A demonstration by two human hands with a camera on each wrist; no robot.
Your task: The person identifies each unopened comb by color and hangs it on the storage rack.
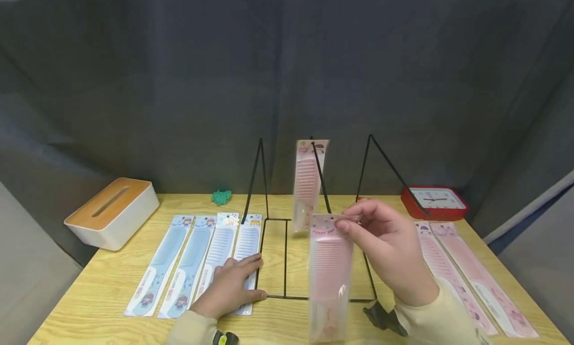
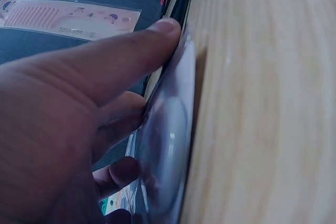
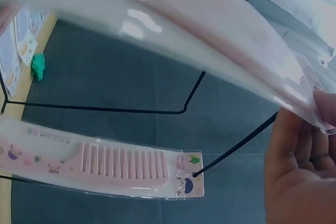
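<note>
My right hand (image 1: 390,253) pinches the top corner of a packaged pink comb (image 1: 332,280), which hangs upright in front of a black wire rack (image 1: 285,260). Behind it, another packaged pink comb (image 1: 306,180) hangs by its hole from the rack's middle prong; the right wrist view shows this hung comb (image 3: 126,163) too. My left hand (image 1: 233,285) rests with spread fingers on the rightmost packaged blue comb (image 1: 248,243), beside the rack's left base wire. In the left wrist view the thumb (image 2: 152,32) lies along that dark wire, and the other fingers touch the clear package (image 2: 168,156).
Several packaged blue combs (image 1: 168,250) lie in a row on the wooden table (image 1: 89,305), left of the rack. Two packaged pink combs (image 1: 482,280) lie at the right. A tissue box (image 1: 112,210), a green bundle (image 1: 221,197) and a red clock (image 1: 435,203) stand along the back.
</note>
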